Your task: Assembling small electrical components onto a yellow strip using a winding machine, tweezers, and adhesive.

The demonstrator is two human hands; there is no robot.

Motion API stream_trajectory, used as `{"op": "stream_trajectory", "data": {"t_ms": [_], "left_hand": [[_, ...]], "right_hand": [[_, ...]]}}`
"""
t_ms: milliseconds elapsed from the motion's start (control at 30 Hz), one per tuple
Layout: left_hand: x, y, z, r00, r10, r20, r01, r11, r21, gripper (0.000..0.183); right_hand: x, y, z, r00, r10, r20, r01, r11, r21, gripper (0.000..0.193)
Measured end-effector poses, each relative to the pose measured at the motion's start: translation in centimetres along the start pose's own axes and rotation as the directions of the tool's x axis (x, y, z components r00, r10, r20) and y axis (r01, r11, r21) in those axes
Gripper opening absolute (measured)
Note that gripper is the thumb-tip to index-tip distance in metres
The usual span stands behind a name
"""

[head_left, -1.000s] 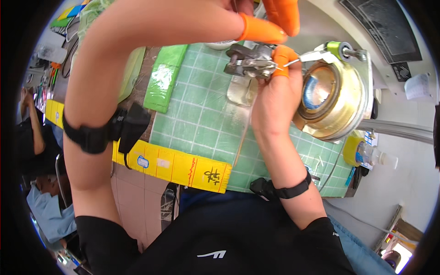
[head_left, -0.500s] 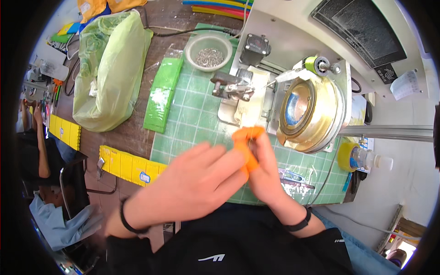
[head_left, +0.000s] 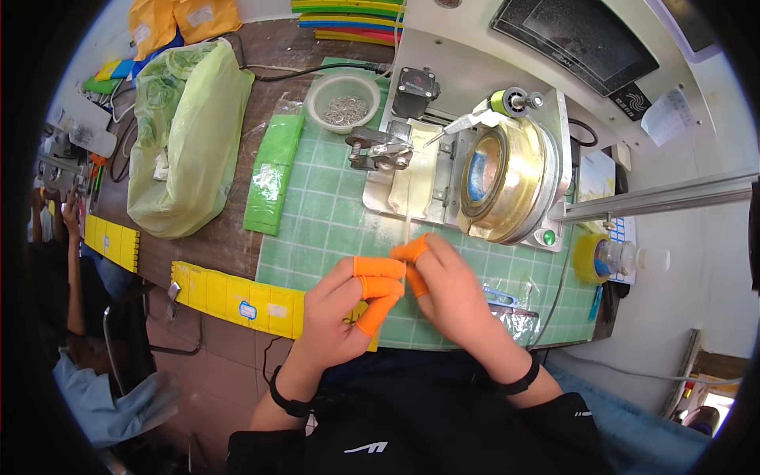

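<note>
Orange finger cots cover several fingertips of both hands. My left hand (head_left: 336,313) is closed in a pinch, its fingertips close beside those of my right hand; what it holds is too small to make out. My right hand (head_left: 450,293) pinches too, thumb and forefinger pressed together at the lower end of a thin pale strand (head_left: 408,215). The strand runs up toward a cream-coloured pad (head_left: 415,178) on the bench machine. Above that pad sits a dark metal clamp (head_left: 380,149), and a white pointed nozzle (head_left: 463,121) slants in toward it.
Right of the pad stands a round brass drum (head_left: 507,182). A bowl of small metal pieces (head_left: 346,111) sits behind on the green cutting mat (head_left: 309,253). Nearby are a green packet (head_left: 273,178), a yellow-green bag (head_left: 194,150) and a yellow strip (head_left: 214,289) along the table's front edge.
My left hand has drawn back and turned, so its orange finger cots now show. The right hand has shifted slightly, and the strand has come into sight. The whole view has shifted a little.
</note>
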State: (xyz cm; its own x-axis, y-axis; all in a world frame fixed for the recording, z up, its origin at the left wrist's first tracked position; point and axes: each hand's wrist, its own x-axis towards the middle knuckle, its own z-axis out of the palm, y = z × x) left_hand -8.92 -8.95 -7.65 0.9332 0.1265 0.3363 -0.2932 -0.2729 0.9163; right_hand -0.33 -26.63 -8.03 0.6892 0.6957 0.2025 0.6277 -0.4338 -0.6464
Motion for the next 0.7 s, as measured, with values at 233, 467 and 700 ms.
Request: {"op": "stream_trajectory", "data": {"t_ms": [233,467,700], "left_hand": [[0.2,-0.6,0.5,0.998,0.025,-0.059,-0.023,0.999,0.025,0.011],[0.2,-0.7,0.3,0.993,0.098,-0.059,-0.09,0.989,0.12,0.013],[0.1,-0.5,0.3,0.995,0.081,-0.058,-0.074,0.992,0.104,0.014]], "right_hand": [[0.6,-0.5,-1.1,0.995,0.08,-0.064,-0.088,0.987,-0.132,0.054],[-3.3,-1.2,-3.5,0.987,-0.071,-0.144,0.089,0.988,0.124,0.042],[-2.5,-1.2,-4.0,0.962,-0.215,-0.166,0.223,0.975,0.026,0.036]]}}
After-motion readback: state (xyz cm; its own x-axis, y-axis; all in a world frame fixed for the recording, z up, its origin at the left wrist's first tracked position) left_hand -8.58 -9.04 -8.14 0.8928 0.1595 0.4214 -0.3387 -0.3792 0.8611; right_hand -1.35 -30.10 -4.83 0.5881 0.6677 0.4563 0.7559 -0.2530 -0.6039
